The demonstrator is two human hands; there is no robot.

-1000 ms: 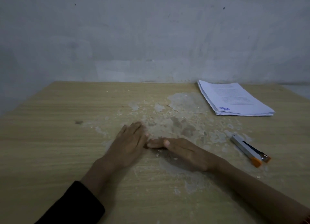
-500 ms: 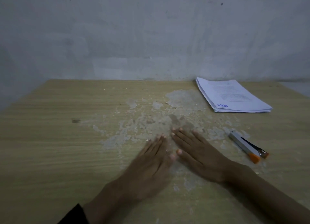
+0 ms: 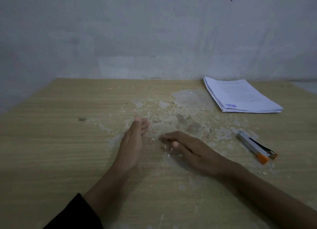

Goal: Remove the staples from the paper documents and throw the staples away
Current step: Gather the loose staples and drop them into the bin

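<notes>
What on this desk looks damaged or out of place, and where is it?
The table's surface has flaked off in pale patches across its middle, from beside the paper stack to the left hand and right hand. Small loose bits, flakes or staples, I cannot tell, lie between them.

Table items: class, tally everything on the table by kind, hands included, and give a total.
Paper stack: 1
Stapler: 1
Hands: 2 (left hand, right hand)
Total: 4
The scraps by the hands are too small to count.
</notes>
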